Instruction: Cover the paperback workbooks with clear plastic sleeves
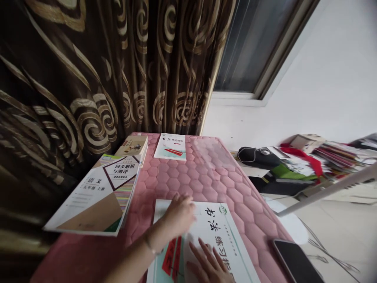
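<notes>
At the near edge of the pink quilted table cover [206, 177], your hands rest on a calligraphy workbook [228, 232]: your left hand [178, 216] lies flat across its top corner, your right hand [209, 265] spreads on the cover, neither pinching.

A home is suggested, most likely a bedroom or study, though the tilted view leaves this uncertain. It is shown by a swirl-patterned curtain [73, 78] beside a window [250, 47] — and by schoolbooks [224, 232] on a quilted pink cover [206, 173], near a cluttered desk [253, 169].
</notes>
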The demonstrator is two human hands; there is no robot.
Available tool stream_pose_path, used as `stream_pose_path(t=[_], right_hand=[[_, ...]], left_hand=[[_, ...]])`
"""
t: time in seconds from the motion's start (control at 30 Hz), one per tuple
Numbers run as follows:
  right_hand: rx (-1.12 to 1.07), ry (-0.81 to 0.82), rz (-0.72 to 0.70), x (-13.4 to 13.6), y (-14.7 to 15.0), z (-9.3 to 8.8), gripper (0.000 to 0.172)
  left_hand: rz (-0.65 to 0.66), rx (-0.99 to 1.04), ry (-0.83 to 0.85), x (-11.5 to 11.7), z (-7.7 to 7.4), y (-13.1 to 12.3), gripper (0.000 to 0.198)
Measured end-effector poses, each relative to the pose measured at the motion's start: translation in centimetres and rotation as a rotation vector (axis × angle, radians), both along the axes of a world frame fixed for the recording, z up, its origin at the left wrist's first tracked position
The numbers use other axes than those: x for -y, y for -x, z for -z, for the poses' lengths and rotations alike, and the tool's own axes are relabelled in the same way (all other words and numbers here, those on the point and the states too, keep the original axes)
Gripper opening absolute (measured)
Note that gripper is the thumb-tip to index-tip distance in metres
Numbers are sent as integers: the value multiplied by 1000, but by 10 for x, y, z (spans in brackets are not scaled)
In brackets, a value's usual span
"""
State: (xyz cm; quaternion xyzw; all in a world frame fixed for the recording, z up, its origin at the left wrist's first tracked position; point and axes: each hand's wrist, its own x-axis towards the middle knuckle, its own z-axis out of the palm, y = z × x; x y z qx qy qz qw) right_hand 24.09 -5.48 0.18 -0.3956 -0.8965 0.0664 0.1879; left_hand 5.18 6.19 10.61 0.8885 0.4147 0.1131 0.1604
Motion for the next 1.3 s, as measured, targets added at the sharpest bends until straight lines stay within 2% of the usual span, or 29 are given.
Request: stream_pose_path(t=[0.03, 0.1, 0.2, 0.23, 0.33, 0.4, 0.5, 0.67, 0.77, 0.83, 0.9, 0.97, 1.0, 1.07, 1.2, 1.3], right_hand=[[73, -119, -44, -3, 0, 3, 38], [146, -229, -98, -5, -1, 4, 43], [199, -235, -143, -5, -3, -4, 43], [199, -222, -146, -5, -4, -7, 42], [157, -138, -139, -7, -4, -15, 41], [144, -34, -125, -8, -3, -18, 43], [178, 149, -104, -8, 1, -24, 52], [156, 344, -39, -7, 7, -37, 53], [177, 409, -27, -7, 11, -46, 58], [166, 410, -21, -6, 15, -53, 52], [114, 381, 6, -5, 20, -60, 36], [72, 345, 115, -5, 24, -70, 18], [71, 322, 186, -7, 25, -76, 15], [97, 255, 309, -16, 25, -90, 21], [100, 70, 394, -54, 18, -123, 30], [96, -9, 405, -94, 14, -141, 28]], left_hand=[[58, -11, 48, 18, 0, 9, 23], [74, -23, 177, 49, 3, 30, 29], [43, -50, 317, 77, 13, 60, 62], [42, -65, 350, 82, 17, 67, 67], [64, -103, 392, 89, 30, 75, 68], [53, -112, 404, 90, 33, 74, 66], [12, -116, 428, 91, 27, 70, 64], [18, -94, 426, 96, 13, 70, 54], [8, -41, 383, 98, 10, 69, 35], [-25, -23, 370, 98, 6, 66, 21], [-93, -31, 370, 95, 1, 65, 24], [-202, 4, 349, 89, -4, 65, 23], [-269, 71, 322, 84, -5, 67, 20], [-412, 313, 261, 73, -3, 72, 17], [-668, 870, 247, 40, 20, 79, 41], [-758, 944, 247, 12, 42, 76, 39]])
